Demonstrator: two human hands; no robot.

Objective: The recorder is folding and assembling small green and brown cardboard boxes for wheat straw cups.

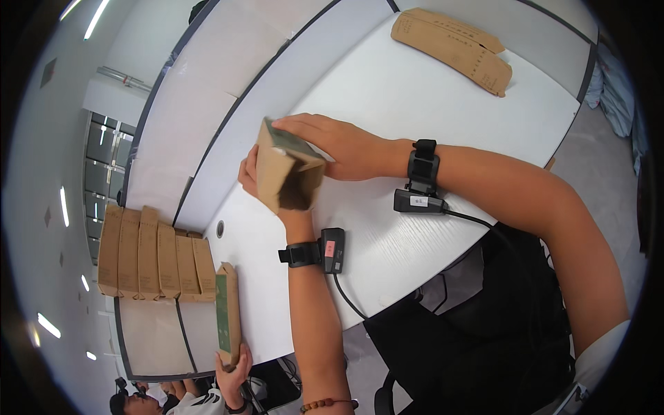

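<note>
Above the white table I hold a brown cardboard box [273, 176] with a dark green panel, tilted, its open end facing me. The inside looks dark, and I cannot make out whether anything is in it. My left hand [249, 173] grips the box from the left and behind, so most of its palm is hidden. On the opposite side, my right hand [339, 145] presses against the box, fingers stretched along its upper edge. Each wrist wears a black strap with a small cabled device.
A flattened brown carton [453, 52] lies at the table's far right. Several brown boxes [166, 259] stand in a row at the left. Another person's hand [234, 373] holds a brown-and-green box [228, 311] at the table's left end. Partitions [256, 104] border the white table [387, 256].
</note>
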